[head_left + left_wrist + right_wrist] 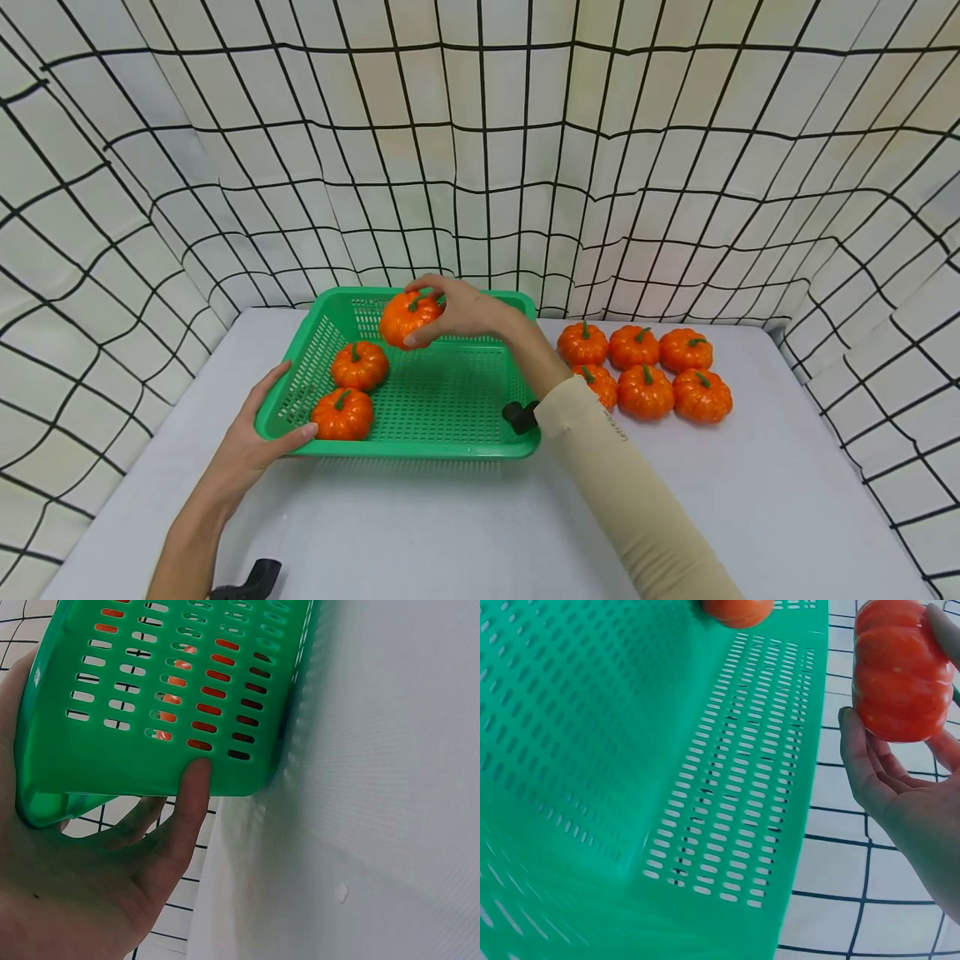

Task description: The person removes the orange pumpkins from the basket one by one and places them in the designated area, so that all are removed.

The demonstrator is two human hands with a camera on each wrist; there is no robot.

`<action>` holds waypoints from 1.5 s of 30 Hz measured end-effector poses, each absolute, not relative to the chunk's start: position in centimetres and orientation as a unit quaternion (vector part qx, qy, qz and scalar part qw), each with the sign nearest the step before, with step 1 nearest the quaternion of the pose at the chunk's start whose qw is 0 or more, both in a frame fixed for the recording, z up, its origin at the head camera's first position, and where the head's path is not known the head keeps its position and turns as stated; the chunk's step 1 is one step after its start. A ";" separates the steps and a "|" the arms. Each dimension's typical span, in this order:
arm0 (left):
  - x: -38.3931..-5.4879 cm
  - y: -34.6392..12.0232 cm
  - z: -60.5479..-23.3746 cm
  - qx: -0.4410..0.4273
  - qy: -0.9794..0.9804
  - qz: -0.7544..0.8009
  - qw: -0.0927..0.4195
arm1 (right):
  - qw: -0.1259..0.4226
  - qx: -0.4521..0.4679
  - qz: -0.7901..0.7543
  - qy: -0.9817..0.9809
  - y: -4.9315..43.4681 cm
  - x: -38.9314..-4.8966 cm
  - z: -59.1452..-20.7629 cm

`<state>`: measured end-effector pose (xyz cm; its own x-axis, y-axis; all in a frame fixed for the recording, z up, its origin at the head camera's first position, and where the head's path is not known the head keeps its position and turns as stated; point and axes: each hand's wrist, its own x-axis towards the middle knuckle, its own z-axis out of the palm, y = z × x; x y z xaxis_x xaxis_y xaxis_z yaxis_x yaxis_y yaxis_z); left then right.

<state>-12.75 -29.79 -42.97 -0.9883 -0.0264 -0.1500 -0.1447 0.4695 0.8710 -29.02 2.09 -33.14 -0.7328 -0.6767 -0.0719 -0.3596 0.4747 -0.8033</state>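
One round orange pumpkin (pixel 405 322) pinched in right grip (pixel 463 308), left grip (pixel 251 442) clasping rectangular green plastic basket (pixel 435 449); loading imo, so lower it.

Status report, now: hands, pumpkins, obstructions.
Left hand grips green plastic basket at near-left corner. Right hand holds orange pumpkin above basket. Two pumpkins inside, six more on table. No obstruction visible.
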 end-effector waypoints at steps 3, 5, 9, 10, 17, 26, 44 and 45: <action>-12.7 -29.8 -43.0 -0.049 0.857 0.509 0.055 | 0.188 -0.303 -0.421 0.834 2.5 -28.9 -32.8; -12.6 -29.8 -42.9 -0.048 0.857 0.510 0.055 | 0.184 -0.296 -0.427 0.834 2.8 -28.8 -32.6; -12.7 -29.8 -42.9 -0.046 0.856 0.512 0.053 | 0.172 -0.291 -0.434 0.835 3.3 -28.5 -32.3; -12.7 -29.8 -42.9 -0.045 0.856 0.513 0.053 | 0.168 -0.290 -0.434 0.836 3.4 -28.4 -32.2; -12.7 -29.8 -43.0 -0.041 0.857 0.512 0.051 | 0.149 -0.285 -0.440 0.838 4.2 -27.9 -32.0; -12.7 -29.8 -42.9 -0.045 0.856 0.513 0.054 | 0.138 -0.282 -0.455 0.833 5.6 -27.1 -31.6; -12.8 -29.8 -42.9 -0.051 0.854 0.514 0.057 | 0.131 -0.211 -0.480 0.842 8.8 -25.2 -30.9; -12.8 -29.8 -42.9 -0.051 0.853 0.516 0.057 | 0.132 -0.206 -0.485 0.840 9.0 -25.1 -30.9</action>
